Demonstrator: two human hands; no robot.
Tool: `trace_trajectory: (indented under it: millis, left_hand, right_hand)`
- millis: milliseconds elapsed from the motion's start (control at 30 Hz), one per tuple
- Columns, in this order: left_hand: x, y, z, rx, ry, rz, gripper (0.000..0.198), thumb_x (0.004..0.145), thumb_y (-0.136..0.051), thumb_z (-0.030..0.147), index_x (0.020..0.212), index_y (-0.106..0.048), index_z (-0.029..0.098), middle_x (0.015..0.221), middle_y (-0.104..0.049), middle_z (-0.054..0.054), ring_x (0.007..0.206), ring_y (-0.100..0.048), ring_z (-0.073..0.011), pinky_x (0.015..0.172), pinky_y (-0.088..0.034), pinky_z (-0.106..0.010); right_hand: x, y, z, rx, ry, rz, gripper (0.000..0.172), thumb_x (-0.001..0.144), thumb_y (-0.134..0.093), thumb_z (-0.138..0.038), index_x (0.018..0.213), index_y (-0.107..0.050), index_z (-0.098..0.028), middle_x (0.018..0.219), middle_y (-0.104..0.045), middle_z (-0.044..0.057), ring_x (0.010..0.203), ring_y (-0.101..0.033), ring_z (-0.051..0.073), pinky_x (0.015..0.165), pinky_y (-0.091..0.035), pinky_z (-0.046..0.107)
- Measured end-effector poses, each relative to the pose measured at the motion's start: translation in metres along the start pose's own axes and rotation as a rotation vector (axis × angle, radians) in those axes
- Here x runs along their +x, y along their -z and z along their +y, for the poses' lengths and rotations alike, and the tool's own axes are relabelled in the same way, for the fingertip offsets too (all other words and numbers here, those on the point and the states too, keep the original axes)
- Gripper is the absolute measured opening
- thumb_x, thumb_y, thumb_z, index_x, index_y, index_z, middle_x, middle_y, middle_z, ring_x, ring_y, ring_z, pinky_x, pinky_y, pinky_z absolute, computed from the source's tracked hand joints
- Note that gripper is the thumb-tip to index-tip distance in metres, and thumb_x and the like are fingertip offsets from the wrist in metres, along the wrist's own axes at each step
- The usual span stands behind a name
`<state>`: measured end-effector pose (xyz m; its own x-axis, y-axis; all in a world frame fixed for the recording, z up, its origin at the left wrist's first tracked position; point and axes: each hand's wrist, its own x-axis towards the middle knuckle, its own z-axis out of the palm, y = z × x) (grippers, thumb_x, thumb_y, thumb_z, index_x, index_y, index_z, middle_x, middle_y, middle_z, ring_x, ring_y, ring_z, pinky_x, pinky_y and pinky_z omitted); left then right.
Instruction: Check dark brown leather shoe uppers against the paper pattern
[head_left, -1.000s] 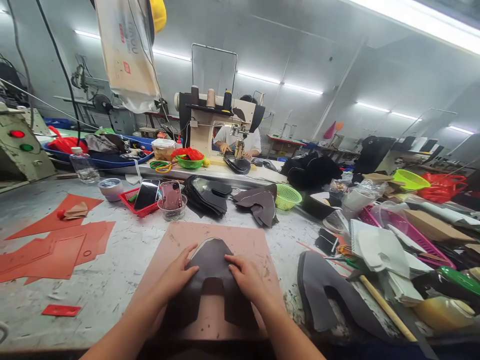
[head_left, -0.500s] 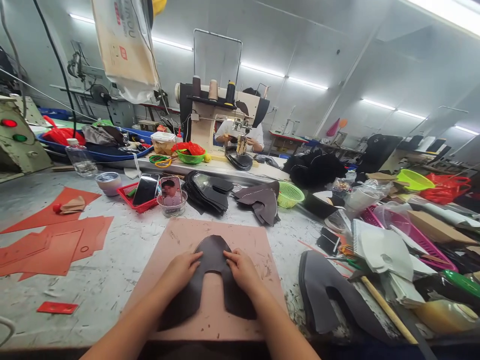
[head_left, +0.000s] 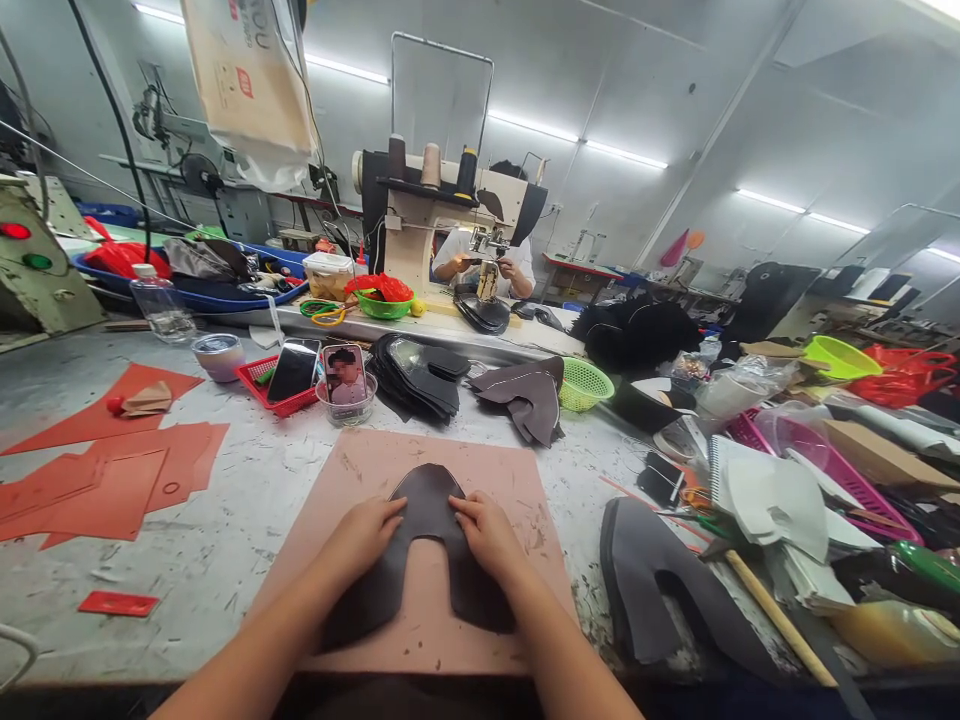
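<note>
A dark U-shaped shoe-upper piece (head_left: 427,502) lies on a pink board (head_left: 510,475), its rounded end pointing away from me and its two legs towards me. My left hand (head_left: 369,535) rests at its left edge, thumb and fingers close together on the edge. On the opposite edge, my right hand (head_left: 484,530) touches the piece with its fingertips, thumb beneath the index finger. Both hands grip or press the same piece. Parts of the legs are hidden under my hands and forearms.
More dark pieces (head_left: 645,580) are stacked at the right, beside a wooden-handled tool (head_left: 780,618). Orange sheets (head_left: 112,480) lie at the left. Beyond the board stand a red basket (head_left: 289,402), a phone (head_left: 345,375) and dark stacks (head_left: 416,375). A person (head_left: 517,270) sits behind the sewing machine (head_left: 450,200).
The camera view has shifted slightly. Both hands keep nearly the same hold on the dark piece. The person behind the machine has moved their hands a little.
</note>
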<state>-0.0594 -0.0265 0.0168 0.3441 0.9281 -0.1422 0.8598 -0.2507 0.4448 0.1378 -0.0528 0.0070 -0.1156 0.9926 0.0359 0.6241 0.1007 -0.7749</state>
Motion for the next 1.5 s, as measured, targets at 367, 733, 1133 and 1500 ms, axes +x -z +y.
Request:
trace_trajectory:
  millis: [367, 733, 1133, 1500]
  left_hand:
    - [0.031, 0.008, 0.027, 0.341, -0.367, 0.073, 0.025, 0.076, -0.051, 0.022, 0.098, -0.062, 0.022, 0.122, -0.051, -0.006, 0.112, -0.045, -0.0208, 0.092, -0.036, -0.032]
    - [0.048, -0.014, 0.036, 0.376, -0.428, 0.048, 0.037, 0.084, -0.039, 0.029, 0.119, -0.049, 0.023, 0.124, -0.047, -0.01, 0.114, -0.041, -0.0252, 0.096, -0.031, -0.037]
    - [0.038, -0.013, 0.059, 0.413, -0.262, -0.113, 0.108, 0.046, -0.057, 0.072, 0.131, -0.03, 0.012, 0.139, -0.021, -0.022, 0.126, -0.015, -0.0411, 0.099, -0.013, -0.049]
    - [0.041, -0.012, 0.049, 0.344, -0.303, -0.096, 0.094, 0.051, -0.055, 0.072, 0.129, -0.035, 0.025, 0.139, -0.026, -0.016, 0.125, -0.016, -0.0416, 0.097, -0.016, -0.051]
  right_hand:
    - [0.005, 0.002, -0.004, -0.015, -0.02, 0.008, 0.033, 0.076, -0.043, -0.011, 0.103, -0.062, -0.013, 0.088, -0.06, 0.008, 0.085, -0.056, 0.017, 0.081, -0.042, 0.029]
    - [-0.067, 0.022, 0.011, 0.206, -0.313, 0.099, 0.01, 0.066, -0.057, -0.017, 0.075, -0.062, -0.018, 0.07, -0.065, 0.001, 0.067, -0.059, 0.015, 0.063, -0.046, 0.027]
    - [-0.071, 0.025, 0.01, -0.039, -0.208, 0.048, 0.011, 0.066, -0.062, -0.015, 0.076, -0.064, -0.019, 0.071, -0.061, 0.0, 0.066, -0.056, 0.014, 0.062, -0.044, 0.025]
    - [-0.086, 0.055, 0.011, -0.324, -0.099, -0.018, 0.073, 0.047, -0.075, -0.048, 0.111, -0.049, -0.023, 0.105, -0.051, 0.007, 0.099, -0.048, 0.025, 0.083, -0.039, 0.038]
